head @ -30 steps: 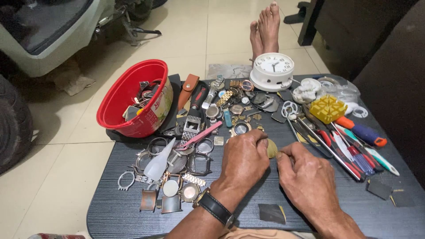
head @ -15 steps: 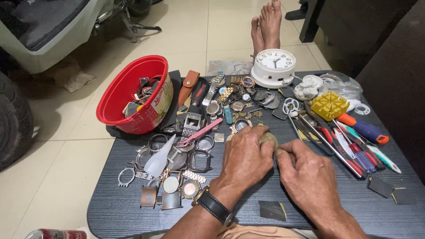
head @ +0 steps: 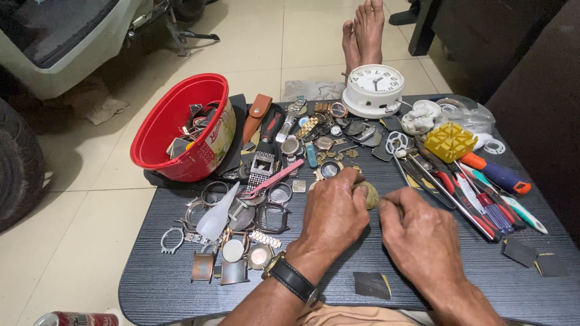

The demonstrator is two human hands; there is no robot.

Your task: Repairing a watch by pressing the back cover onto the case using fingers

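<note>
My left hand (head: 334, 212), with a dark-strapped wristwatch (head: 294, 280) on its wrist, rests on the dark table (head: 157, 284) and grips a small round brass-coloured watch part (head: 369, 194) between its fingertips. My right hand (head: 417, 232) sits just to the right of it, fingers curled, with the fingertips close to the brass part; whether it holds a small tool is hidden. Loose watch cases and rings (head: 238, 232) lie to the left of my left hand.
A red bowl (head: 181, 124) of watch parts stands at the back left. A white clock (head: 373, 89) sits at the back. Screwdrivers and pliers (head: 477, 190) and a yellow block (head: 450, 142) lie at the right. Bare feet (head: 364, 30) rest on the floor beyond.
My hands have drawn slightly apart, so the brass part shows between them. The view has shifted a little.
</note>
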